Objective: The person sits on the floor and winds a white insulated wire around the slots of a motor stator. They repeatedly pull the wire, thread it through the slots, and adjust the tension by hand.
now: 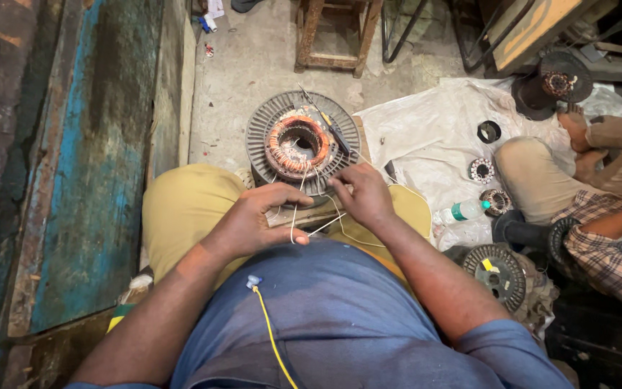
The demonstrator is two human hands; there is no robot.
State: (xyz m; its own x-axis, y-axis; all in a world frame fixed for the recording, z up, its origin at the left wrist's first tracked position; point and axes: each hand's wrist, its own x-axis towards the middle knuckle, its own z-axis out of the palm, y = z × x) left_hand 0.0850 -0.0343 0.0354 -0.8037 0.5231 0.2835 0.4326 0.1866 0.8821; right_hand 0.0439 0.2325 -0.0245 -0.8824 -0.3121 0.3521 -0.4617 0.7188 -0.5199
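Hands first: my left hand [253,216] is curled shut, thumb and fingers pinching a thin white lead wire [294,220] that hangs off the stator; my right hand [363,193] is closed too, fingertips nipping another white strand [340,216] right at the near edge of the part; both sit over my knees, just short of the work.

Stator [302,144] rests flat on a small board [304,214] between my knees — round finned grey housing, copper winding [291,148] in a ring at its centre; a dark-handled tool [336,132] lies across its far right side.

Progress, as I judge it: coils look fully wound and seated; leads are loose and untied, so termination and lacing seem left — can't tell any finer than that.

Further out: white sheet [426,133] on the floor with small rotor parts [481,170] and a plastic bottle [462,211]; a second finned housing [494,266] near my right elbow; another person's checked sleeve [613,252] at right; wooden stool [336,32] beyond.
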